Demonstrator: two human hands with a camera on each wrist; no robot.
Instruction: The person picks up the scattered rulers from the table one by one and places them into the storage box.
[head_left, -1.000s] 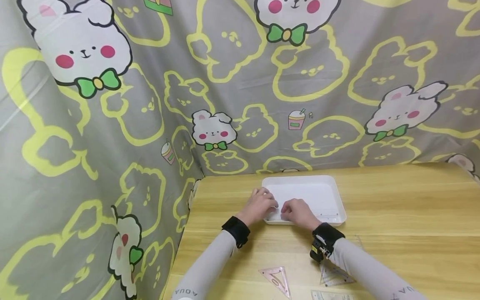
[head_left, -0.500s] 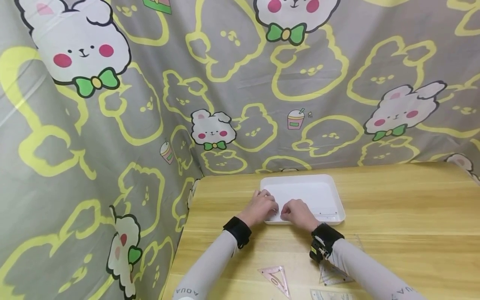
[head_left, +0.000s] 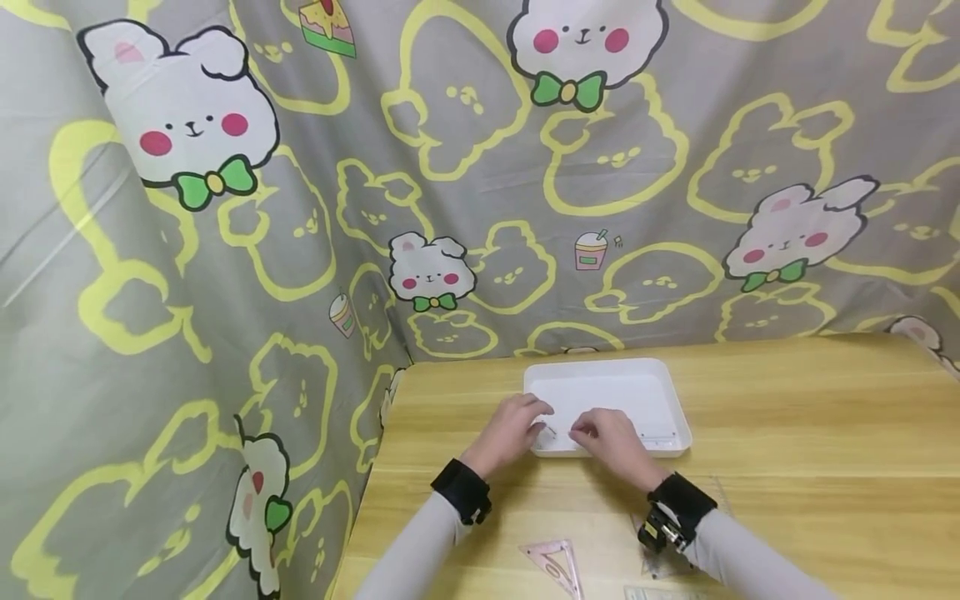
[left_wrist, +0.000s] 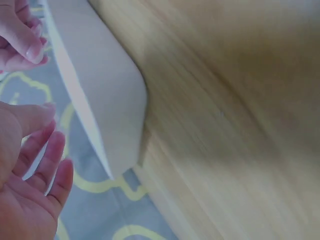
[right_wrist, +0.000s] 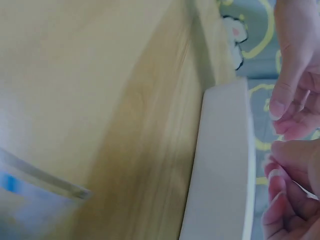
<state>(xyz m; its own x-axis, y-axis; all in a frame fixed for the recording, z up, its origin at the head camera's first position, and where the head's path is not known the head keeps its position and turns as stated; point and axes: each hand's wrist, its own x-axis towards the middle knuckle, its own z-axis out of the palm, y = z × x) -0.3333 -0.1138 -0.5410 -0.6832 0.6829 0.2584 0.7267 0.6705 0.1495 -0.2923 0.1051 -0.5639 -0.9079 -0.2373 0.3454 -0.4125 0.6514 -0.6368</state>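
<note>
My left hand hangs over the left end of a white tray, its fingers loosely bent and parted. In the left wrist view, the left fingers spread apart with nothing between them. Just to the right is my right hand, thumb and fingertips drawn together above the tray's front part. In the right wrist view its fingertips curl close to the thumb; I cannot tell whether something tiny is pinched there. A small, thin, clear piece shows by the left fingertips. A clear ruler lies along the tray's front right.
A pink set square lies on the wooden table in front of the tray. Clear set square shows partly behind the right wrist, with a clear flat ruler at the bottom edge. Patterned curtain hangs behind and at left.
The hands have drawn slightly apart, and the left fingers have loosened, uncovering a small clear piece between the hands. The head view has tilted up a little. Tray and set squares stay put.
</note>
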